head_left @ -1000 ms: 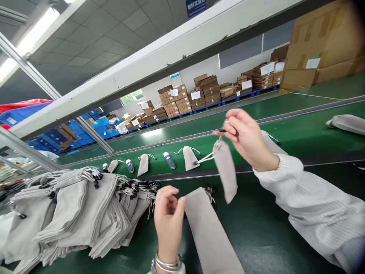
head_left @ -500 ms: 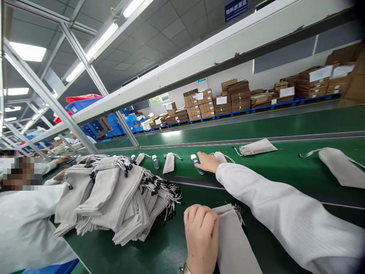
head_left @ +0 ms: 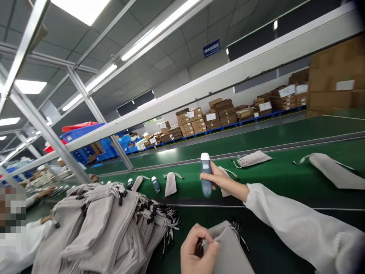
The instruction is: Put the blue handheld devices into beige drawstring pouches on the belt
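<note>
My right hand (head_left: 218,178) grips a slim grey-blue handheld device with a white cap (head_left: 205,175), held upright above the green belt. Its lower end is rounded, and a small pale label shows on its front. Low in the view, my left hand (head_left: 198,249) pinches the edge of a light grey drawstring pouch (head_left: 229,247) between thumb and fingers. The pouch's cords with dark tips lie at its far right corner. Behind my right hand, another pouch (head_left: 225,192) is partly hidden.
A big heap of grey pouches (head_left: 108,228) fills the left of the table. Single pouches (head_left: 171,184) and another device (head_left: 155,184) lie on the green belt (head_left: 285,171). A metal frame post (head_left: 122,153) rises beyond. A co-worker's sleeve (head_left: 34,238) is at far left.
My right hand has lifted the device off the belt and tipped it upright. My left hand has turned, its thumb now showing at the pouch's edge. The view has shifted upward.
</note>
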`<state>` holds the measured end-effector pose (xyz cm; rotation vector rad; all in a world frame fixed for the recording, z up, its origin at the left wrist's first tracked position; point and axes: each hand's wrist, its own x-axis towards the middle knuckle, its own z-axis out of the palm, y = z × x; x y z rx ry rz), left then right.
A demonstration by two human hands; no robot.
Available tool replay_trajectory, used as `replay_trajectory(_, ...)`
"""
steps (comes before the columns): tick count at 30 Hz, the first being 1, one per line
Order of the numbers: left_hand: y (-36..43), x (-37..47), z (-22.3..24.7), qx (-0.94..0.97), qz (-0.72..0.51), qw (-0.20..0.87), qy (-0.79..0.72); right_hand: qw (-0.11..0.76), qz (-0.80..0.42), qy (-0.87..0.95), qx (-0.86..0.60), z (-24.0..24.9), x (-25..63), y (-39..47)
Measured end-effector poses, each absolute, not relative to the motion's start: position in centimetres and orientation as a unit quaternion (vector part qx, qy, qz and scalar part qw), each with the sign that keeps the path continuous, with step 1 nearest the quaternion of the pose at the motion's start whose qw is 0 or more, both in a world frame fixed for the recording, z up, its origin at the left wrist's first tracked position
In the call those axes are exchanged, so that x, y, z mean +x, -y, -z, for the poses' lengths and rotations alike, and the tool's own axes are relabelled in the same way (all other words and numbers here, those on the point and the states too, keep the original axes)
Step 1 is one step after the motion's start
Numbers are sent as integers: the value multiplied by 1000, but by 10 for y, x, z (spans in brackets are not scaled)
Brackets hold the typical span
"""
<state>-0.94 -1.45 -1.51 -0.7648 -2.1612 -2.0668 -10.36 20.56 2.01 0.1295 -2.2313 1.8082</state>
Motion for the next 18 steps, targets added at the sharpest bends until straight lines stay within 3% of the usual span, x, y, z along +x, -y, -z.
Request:
replay_trajectory(5, 6, -12, -3, -320, 664, 66, 672, 67, -724, 659, 194, -43, -29, -199)
replay_trajectory(11, 4, -16, -21, -318, 666, 192, 647, -7, -592, 761, 265, -67, 23, -197)
replay_trajectory(13, 10, -19, -27, -302, 672, 198, 646, -70, -588, 764, 256, -79, 34, -200)
replay_trajectory(15, 23, -23, -33, -260, 695, 197, 641, -123, -655, 711, 221, -88, 42, -206)
replay_trajectory(18, 45, -29, -42, -132, 758, 179, 614, -54, -793, 585, 162, -97, 50, -218)
